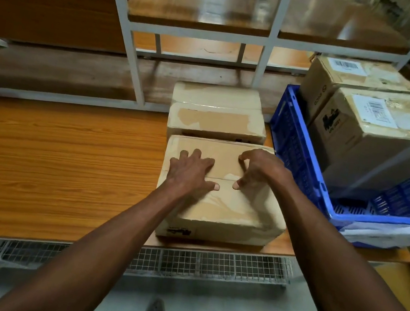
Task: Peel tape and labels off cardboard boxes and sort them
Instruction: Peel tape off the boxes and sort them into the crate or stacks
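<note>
Left hand point(191, 170) lay flat, fingers straight, on the matte, scuffed cardboard box point(219, 206); right hand point(258, 171) clawed over its seam, grip's hold unclear.

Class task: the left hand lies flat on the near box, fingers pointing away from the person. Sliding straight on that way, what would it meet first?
Probably the second box, directly behind the near box that the left hand rests on; their relative height is unclear.

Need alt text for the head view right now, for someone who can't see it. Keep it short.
Both hands work on the top of the nearest cardboard box on a wooden table: the left hand lies flat on it, the right hand has curled fingers at its centre seam. Another box sits behind it, and a blue crate holding labelled boxes stands to the right.
</note>
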`<action>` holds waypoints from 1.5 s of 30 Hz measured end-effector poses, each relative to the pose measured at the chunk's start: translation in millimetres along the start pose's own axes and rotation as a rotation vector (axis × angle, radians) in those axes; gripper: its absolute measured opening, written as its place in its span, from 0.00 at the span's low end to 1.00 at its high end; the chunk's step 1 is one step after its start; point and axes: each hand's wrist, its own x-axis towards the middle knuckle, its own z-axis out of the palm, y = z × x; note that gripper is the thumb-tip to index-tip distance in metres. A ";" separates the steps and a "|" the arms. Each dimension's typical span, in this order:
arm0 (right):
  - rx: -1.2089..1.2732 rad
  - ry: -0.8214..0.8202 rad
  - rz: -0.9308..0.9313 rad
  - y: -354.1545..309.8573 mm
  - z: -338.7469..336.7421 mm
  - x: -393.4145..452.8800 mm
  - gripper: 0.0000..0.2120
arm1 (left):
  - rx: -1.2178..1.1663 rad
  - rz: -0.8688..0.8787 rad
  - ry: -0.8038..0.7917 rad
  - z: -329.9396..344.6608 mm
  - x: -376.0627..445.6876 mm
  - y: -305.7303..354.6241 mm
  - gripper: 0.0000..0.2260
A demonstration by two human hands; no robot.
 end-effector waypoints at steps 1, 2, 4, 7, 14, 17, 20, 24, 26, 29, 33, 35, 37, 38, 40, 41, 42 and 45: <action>-0.019 -0.038 0.005 -0.5 -3.8 -0.8 0.41 | 0.022 0.006 -0.034 -2.8 1.5 -1.8 0.33; -0.035 -0.080 0.009 -1.7 -6.5 -1.5 0.43 | 0.024 0.006 -0.051 -5.2 1.6 -3.5 0.35; -0.088 -0.133 0.009 -8.6 -4.4 -6.3 0.45 | -0.007 0.003 -0.045 -7.0 2.2 -5.3 0.35; -0.221 -0.043 -0.036 -21.7 18.2 -9.7 0.37 | -0.042 0.000 -0.041 -10.7 3.2 -3.5 0.34; -0.093 0.153 -0.024 -20.7 28.5 -18.0 0.23 | -0.031 -0.001 -0.164 -14.8 -12.9 3.6 0.40; 0.053 0.176 -0.017 -11.8 35.4 -33.0 0.30 | -0.102 -0.027 -0.159 -1.3 -26.2 -0.4 0.46; 0.247 0.235 0.002 0.8 50.5 -53.1 0.30 | -0.183 -0.106 -0.115 13.3 -31.2 -19.3 0.48; 0.022 0.462 0.041 -1.6 79.9 -81.6 0.17 | -0.213 -0.065 -0.050 21.9 -38.3 -28.7 0.45; -0.001 0.533 0.027 -6.3 96.6 -89.8 0.13 | -0.228 -0.072 -0.006 21.4 -40.5 -26.0 0.45; 0.043 0.550 0.020 -11.1 111.4 -91.5 0.12 | -0.230 -0.117 0.098 20.2 -47.2 -17.2 0.40; 0.068 0.531 0.032 -14.8 110.5 -90.6 0.14 | -0.093 -0.077 0.277 30.8 -70.4 -2.3 0.25; 0.114 0.489 0.025 -10.4 106.3 -95.7 0.17 | -0.133 -0.043 0.266 34.6 -80.2 -10.1 0.23; 0.180 0.412 0.030 -1.5 108.3 -103.4 0.23 | -0.255 -0.038 0.176 33.4 -87.8 -25.7 0.23; 0.207 0.374 0.031 4.0 111.5 -107.9 0.27 | -0.288 -0.027 0.122 33.4 -91.8 -32.7 0.25; 0.298 0.290 0.022 13.8 122.5 -113.6 0.37 | -0.279 0.009 0.054 37.9 -99.4 -41.7 0.31; 0.329 0.249 0.013 17.2 129.9 -115.3 0.41 | -0.270 0.018 0.053 41.1 -103.1 -43.0 0.33; 0.332 0.228 0.004 20.1 137.2 -115.9 0.45 | -0.281 0.011 0.080 44.9 -105.7 -43.0 0.33; 0.378 0.344 -0.019 22.9 147.4 -114.8 0.40 | -0.398 -0.071 0.187 49.5 -111.5 -36.5 0.30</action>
